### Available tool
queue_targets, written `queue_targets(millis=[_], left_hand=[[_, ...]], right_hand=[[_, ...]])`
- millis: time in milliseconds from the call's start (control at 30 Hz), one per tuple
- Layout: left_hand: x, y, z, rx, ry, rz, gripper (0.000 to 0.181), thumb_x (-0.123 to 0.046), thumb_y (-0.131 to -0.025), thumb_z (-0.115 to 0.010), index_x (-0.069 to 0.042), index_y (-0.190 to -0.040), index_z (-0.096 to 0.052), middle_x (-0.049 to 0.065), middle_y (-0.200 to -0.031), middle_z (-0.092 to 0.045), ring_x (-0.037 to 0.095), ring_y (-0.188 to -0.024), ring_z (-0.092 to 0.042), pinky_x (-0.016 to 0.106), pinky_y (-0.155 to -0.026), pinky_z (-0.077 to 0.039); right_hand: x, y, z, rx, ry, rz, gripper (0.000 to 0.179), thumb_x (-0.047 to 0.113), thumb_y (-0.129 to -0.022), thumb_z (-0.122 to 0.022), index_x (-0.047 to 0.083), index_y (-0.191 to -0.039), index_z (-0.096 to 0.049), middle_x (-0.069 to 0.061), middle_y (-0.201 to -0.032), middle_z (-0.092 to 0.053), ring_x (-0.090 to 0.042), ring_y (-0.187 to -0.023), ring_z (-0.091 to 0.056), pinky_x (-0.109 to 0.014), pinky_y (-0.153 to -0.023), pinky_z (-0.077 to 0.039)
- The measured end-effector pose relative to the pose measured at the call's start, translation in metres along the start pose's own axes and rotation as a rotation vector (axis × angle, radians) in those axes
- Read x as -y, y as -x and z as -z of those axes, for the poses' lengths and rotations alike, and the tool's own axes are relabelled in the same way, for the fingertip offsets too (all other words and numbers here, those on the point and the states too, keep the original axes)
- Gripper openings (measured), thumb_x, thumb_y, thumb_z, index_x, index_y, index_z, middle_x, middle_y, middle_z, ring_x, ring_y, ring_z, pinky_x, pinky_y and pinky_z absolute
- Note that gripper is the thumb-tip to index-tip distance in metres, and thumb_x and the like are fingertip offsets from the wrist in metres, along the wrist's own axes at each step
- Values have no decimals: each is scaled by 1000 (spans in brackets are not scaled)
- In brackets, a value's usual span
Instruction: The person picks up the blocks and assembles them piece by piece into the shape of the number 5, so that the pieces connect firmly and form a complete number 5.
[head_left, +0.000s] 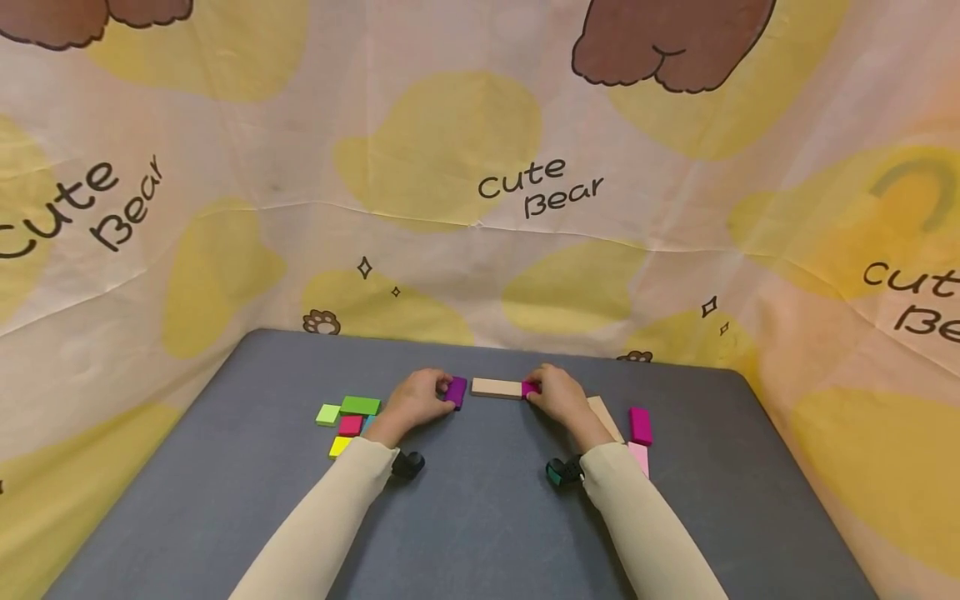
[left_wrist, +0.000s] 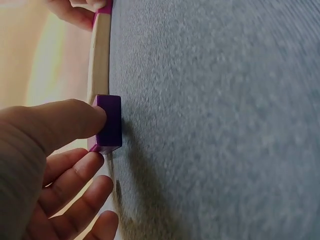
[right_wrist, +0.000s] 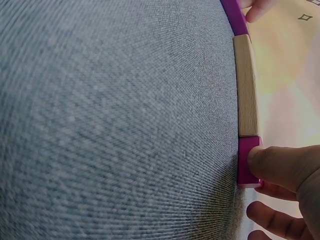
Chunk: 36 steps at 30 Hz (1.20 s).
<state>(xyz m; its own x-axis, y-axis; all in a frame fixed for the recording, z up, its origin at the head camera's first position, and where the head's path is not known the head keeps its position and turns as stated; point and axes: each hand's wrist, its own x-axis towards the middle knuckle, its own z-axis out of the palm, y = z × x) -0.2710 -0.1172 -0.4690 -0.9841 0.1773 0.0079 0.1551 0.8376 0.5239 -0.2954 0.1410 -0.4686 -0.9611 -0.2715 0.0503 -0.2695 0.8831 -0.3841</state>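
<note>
A plain wooden block (head_left: pixel 497 388) lies lengthwise across the far part of the grey table. Just off its left end, a purple block (head_left: pixel 457 393) is pinched between the thumb and fingers of my left hand (head_left: pixel 412 400); a narrow gap shows there in the head view. At the right end, my right hand (head_left: pixel 562 398) holds a magenta block (right_wrist: pixel 247 160) against the wood, thumb on its near face. In the left wrist view the purple block (left_wrist: pixel 109 122) sits low at the table surface, the other left fingers spread loosely below it.
Left of my left arm lie a light green block (head_left: pixel 327 415), a green block (head_left: pixel 360 406), a red block (head_left: pixel 350 426), a yellow block (head_left: pixel 340 447) and a partly hidden blue one. Beside my right arm are another wooden block (head_left: pixel 604 417), a magenta block (head_left: pixel 641 425) and a pink block (head_left: pixel 638 457).
</note>
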Motion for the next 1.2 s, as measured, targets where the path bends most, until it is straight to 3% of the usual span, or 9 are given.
queue_targets(millis=[433,1200], left_hand=[[-7,-3,-7,-14,38,51,45,-28,-78,-78,-10,-118,-66,2,-101,-68,17,-92,-61,37,-83,-50],[-8,-2,-9,-15,48,52,45,-30,-80,-77,-10,-118,-65,3,-103,-67,18,-94,-61,38,-84,-51]], right_hand=[[-1,-3,-2,8,18,-3,21,16,-86,-71,10,-105,-73,-8,-108,-65,-24,-94,-63,-42,-80,-52],[-2,-2,-3,-1,18,9,21,17,-85,-72,10,-106,-73,-8,-106,-65,-24,-91,-63,-42,-78,-51]])
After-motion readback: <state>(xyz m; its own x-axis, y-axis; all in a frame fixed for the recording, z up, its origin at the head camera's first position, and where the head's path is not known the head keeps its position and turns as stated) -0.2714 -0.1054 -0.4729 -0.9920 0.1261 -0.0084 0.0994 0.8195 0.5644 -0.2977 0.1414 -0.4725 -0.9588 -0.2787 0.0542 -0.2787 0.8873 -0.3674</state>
